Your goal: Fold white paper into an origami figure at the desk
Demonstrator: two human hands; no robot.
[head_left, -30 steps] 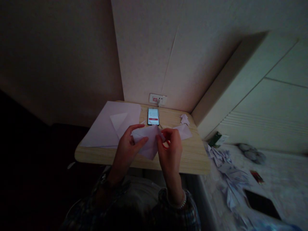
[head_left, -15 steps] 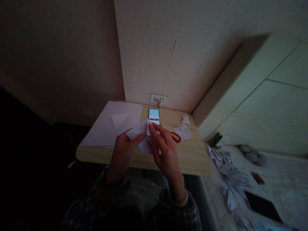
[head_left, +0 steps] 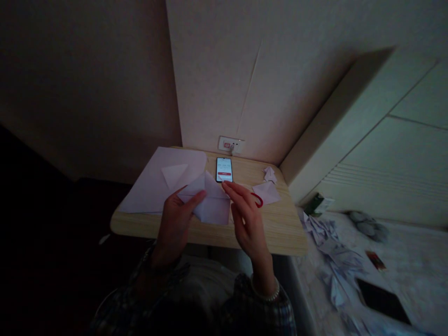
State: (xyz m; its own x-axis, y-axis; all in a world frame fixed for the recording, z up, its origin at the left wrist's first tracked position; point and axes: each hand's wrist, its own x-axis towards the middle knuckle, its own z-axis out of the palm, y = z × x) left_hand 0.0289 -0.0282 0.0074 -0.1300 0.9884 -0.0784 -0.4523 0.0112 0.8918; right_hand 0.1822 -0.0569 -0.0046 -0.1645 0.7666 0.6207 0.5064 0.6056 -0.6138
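Note:
My left hand (head_left: 177, 219) pinches the left part of a folded white paper (head_left: 210, 203) held just above the near edge of a small wooden table (head_left: 276, 228). My right hand (head_left: 247, 217) is beside the paper's right edge with its fingers stretched out, the fingertips touching or nearly touching it. Red-handled scissors (head_left: 258, 199) lie on the table just behind my right hand.
A lit phone (head_left: 224, 169) lies at the table's back near a wall socket (head_left: 229, 144). Large white sheets (head_left: 154, 182) cover the table's left; small folded papers (head_left: 268, 186) lie on its right. To the right, a bed holds crumpled papers (head_left: 332, 252) and a dark phone (head_left: 381, 296).
My right hand went from closed against the paper to stretched out beside it, uncovering the red scissors on the table. The paper has unfolded wider and dropped toward the table.

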